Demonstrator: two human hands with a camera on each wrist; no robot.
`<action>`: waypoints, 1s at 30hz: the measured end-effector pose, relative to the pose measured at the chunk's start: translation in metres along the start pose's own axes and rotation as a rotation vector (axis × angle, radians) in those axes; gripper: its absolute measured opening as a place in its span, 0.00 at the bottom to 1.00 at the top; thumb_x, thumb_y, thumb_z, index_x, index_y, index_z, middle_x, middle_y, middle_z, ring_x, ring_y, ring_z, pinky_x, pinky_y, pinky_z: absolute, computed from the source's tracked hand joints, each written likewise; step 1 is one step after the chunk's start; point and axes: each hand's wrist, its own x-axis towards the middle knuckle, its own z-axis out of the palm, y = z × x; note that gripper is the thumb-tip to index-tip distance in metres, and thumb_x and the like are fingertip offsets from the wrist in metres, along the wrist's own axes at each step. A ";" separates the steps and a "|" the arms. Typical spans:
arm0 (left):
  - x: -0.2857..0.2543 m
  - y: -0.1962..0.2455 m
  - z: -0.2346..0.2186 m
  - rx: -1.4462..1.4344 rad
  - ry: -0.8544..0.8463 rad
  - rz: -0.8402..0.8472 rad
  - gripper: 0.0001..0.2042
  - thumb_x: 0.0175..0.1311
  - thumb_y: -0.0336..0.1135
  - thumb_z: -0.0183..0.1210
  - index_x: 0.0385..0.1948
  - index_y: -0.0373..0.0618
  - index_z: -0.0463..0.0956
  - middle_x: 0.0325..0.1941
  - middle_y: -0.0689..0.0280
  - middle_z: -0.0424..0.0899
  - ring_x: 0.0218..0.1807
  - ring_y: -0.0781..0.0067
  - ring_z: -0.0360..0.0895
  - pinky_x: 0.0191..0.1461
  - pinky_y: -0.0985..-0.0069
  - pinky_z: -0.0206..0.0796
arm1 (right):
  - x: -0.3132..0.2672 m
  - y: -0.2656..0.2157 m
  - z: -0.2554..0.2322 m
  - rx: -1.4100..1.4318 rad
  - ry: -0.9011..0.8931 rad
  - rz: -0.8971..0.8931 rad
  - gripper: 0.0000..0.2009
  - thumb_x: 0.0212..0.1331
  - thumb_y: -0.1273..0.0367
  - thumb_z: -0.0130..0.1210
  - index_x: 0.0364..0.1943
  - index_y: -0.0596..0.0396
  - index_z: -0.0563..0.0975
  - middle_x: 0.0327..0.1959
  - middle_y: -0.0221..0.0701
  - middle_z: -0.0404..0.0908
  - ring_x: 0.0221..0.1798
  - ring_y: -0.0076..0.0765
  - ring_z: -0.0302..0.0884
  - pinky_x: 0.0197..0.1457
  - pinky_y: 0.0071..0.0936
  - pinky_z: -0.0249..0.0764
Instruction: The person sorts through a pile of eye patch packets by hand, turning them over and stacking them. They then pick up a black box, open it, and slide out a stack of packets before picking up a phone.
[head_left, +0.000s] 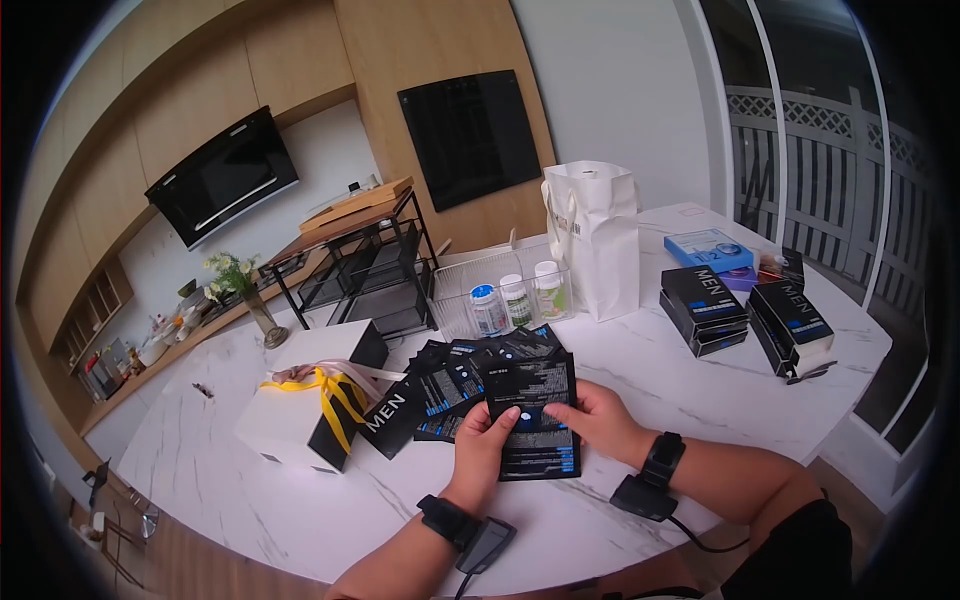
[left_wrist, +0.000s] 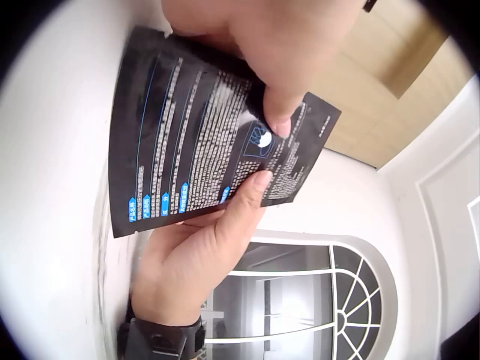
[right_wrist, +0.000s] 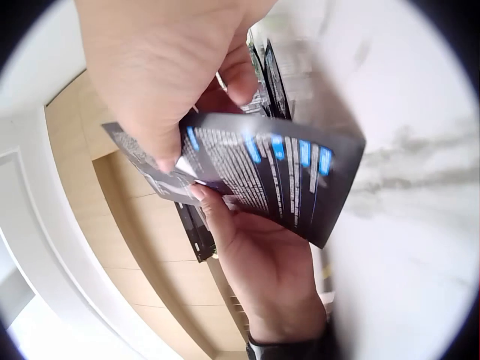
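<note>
A flat black sachet [head_left: 536,400], its back printed with small white text and blue labels, is held up over the table between both hands. My left hand [head_left: 482,445] pinches its left edge, thumb on the printed face. Opposite it, my right hand [head_left: 608,428] grips the right edge, also with the thumb on the front. Both thumbs press near a small white-and-blue picture, clearest in the left wrist view of the sachet [left_wrist: 202,142]. In the right wrist view the sachet [right_wrist: 277,165] bows slightly. Just beyond lies a spread of similar black sachets [head_left: 450,378], one marked MEN.
Left of the sachets sits a white box [head_left: 290,420] with yellow and pink ribbons. Behind stand several bottles [head_left: 516,300] by a wire basket [head_left: 455,290], and a white paper bag [head_left: 600,240]. Black MEN boxes [head_left: 703,305] and a blue box [head_left: 708,247] are at right.
</note>
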 end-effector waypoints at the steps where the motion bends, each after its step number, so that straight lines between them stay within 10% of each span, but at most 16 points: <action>1: -0.001 0.001 0.002 -0.033 -0.021 -0.016 0.05 0.59 0.29 0.54 0.36 0.40 0.73 0.34 0.69 0.79 0.35 0.84 0.73 0.43 0.84 0.65 | 0.002 0.003 -0.002 0.000 0.001 0.000 0.09 0.57 0.71 0.52 0.41 0.60 0.72 0.35 0.25 0.76 0.37 0.15 0.71 0.40 0.16 0.70; 30: -0.002 -0.002 0.004 0.006 -0.077 0.017 0.09 0.59 0.28 0.54 0.41 0.42 0.72 0.41 0.68 0.78 0.41 0.82 0.73 0.48 0.81 0.64 | 0.006 0.020 -0.007 -0.061 -0.019 -0.043 0.11 0.60 0.70 0.49 0.45 0.60 0.71 0.40 0.26 0.76 0.41 0.16 0.69 0.46 0.18 0.68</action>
